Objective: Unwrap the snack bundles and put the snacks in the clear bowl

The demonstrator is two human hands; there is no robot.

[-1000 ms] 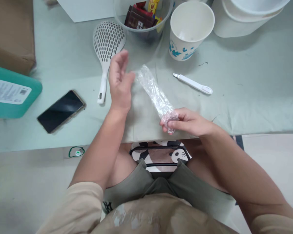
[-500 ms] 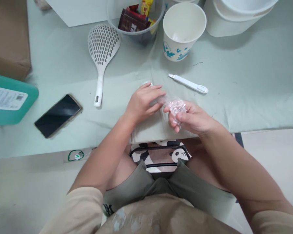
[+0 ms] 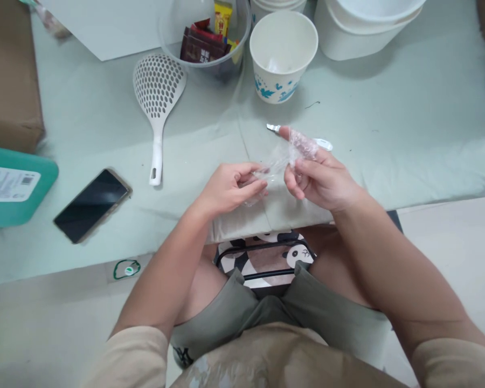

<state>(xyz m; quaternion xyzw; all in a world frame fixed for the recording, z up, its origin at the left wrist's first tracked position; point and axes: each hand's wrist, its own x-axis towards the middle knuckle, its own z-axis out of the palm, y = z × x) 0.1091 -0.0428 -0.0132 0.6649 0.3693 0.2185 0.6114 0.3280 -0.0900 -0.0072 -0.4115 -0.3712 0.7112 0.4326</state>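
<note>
Clear crinkled plastic wrap [image 3: 278, 160] stretches between my two hands above the near part of the table. My left hand [image 3: 236, 186] pinches one end of it between thumb and fingers. The bunched, pinkish-looking other end is in my right hand [image 3: 321, 175], pressed by the thumb, with the index finger stretched out behind it. Whether anything is inside the bunch I cannot tell. A white utility knife [image 3: 324, 144] lies just beyond my right hand, which covers its middle; its metal tip [image 3: 273, 127] shows at the left.
A paper cup [image 3: 283, 48], a clear tub [image 3: 173, 51] of wrapped snacks [image 3: 204, 46] and white containers [image 3: 355, 37] stand at the back. To the left lie a white slotted skimmer [image 3: 157, 102], a phone [image 3: 92, 206], a green container [image 3: 40, 186] and a cardboard box [image 3: 12, 81].
My left hand has come nearer and now pinches the wrap. My right hand has lifted its bunched end up and right, over the knife. The whole view has shifted slightly.
</note>
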